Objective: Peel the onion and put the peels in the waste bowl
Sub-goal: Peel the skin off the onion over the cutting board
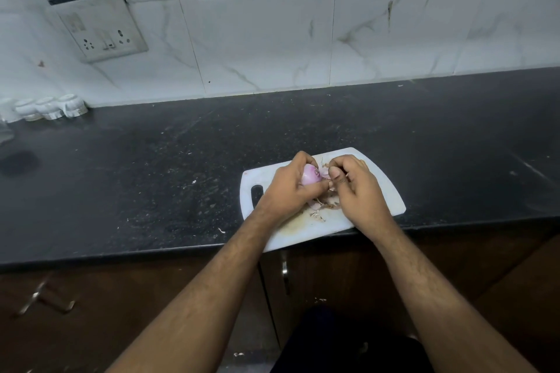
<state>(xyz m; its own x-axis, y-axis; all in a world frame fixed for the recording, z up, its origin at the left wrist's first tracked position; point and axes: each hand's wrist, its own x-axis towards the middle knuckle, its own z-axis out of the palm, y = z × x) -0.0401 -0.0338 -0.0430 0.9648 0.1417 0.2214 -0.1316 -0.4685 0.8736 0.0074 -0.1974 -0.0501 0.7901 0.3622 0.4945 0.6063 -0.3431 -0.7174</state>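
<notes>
Lower centre, forearms: both reach up from the bottom edge and meet over the cutting board (391,197), so I work straight ahead.
Cabinet fronts below the counter edge: dark wood, with a metal handle (285,269) under the board.
Cutting board: white, slot handle at its left end, lying at the near edge of the dark countertop (151,179) and jutting slightly over it; I judge it sits close to catch what falls.
Left hand (291,188): fingers curled round the onion (312,175), cupping it above the board, pale purple side facing me. I read this as the steadying grip.
Right hand (354,188): thumb and fingers closed in a pinch right beside the onion, apparently on a strip of skin; the strip itself is too small to confirm.
Peels (321,206): loose brown and purple scraps lie on the board under and between my hands.
Task state (judgement): onion largely bare on the visible side, peeling not finished, scraps not yet moved.
Waste bowl: not in view; I cannot say where it stands.
Far left, counter back: small white cups (51,107) against the wall.
Upper left of the frame: switch-and-socket plate (100,27) on marbled white tiles (272,39).
</notes>
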